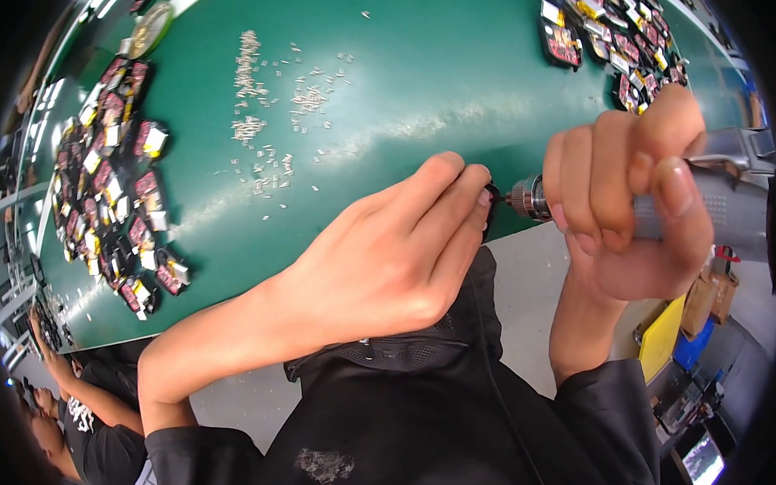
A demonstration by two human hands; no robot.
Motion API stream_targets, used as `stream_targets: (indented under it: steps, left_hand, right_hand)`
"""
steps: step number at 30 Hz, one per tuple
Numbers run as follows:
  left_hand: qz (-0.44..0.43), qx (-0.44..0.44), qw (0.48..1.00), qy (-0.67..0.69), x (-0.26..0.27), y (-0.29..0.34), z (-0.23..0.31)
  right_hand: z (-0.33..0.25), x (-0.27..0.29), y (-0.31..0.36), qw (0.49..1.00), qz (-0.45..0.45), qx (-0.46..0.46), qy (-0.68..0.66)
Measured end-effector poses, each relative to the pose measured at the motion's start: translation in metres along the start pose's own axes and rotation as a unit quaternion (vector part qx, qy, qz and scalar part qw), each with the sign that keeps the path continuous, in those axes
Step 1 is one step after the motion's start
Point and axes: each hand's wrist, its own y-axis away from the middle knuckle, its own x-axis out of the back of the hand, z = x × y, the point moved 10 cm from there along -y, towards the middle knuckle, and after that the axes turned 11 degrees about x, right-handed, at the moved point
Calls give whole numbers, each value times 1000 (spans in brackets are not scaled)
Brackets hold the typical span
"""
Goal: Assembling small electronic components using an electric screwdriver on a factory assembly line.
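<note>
Driver (728, 203) Aimed at Dark Part (490, 213), Near Edge of Table (416, 79)

At far left, beyond the end of the green table, a co-worker (104, 436) in a black top sits with an arm extended to dark items. On the table's left side lies a crowded group of units (104, 180): black casings with reddish boards and white and yellow pieces. A round, yellowish-green object (151, 30) sits at the top of this group. To its right, small silvery bits (247, 63) lie in loose heaps, with strays scattered around them.

The left hand (397, 251) reaches across at the near edge, fingers closed on the dark part, which is mostly hidden. The driver's tip points leftward at the part; contact cannot be confirmed. The right hand (617, 192) clenches the grey driver, fingers wrapped around its body.

Beyond the right hand, a second group of similar units (562, 46) occupies the table's far right corner. Below, off the table, stand a yellow panel (662, 340) and a blue object (695, 343).
</note>
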Motion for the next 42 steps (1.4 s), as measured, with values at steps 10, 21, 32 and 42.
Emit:
stream_targets:
  steps: [10,21,32,42]
  left_hand:
    - [63,179,982,3,82,48,-37]
    - [121,422,834,-333,206,147,-155]
    - [6,282,944,-169,80,19,-156]
    - [59,275,954,-100,81,8,-165]
  right_hand:
    - [-25,22,11,971,41,101,-211]
    - [39,22,36,940,173,-10,-293]
    - [38,27,43,934,169,-11,-314]
    - [39,34,45,926,174,-10,-336]
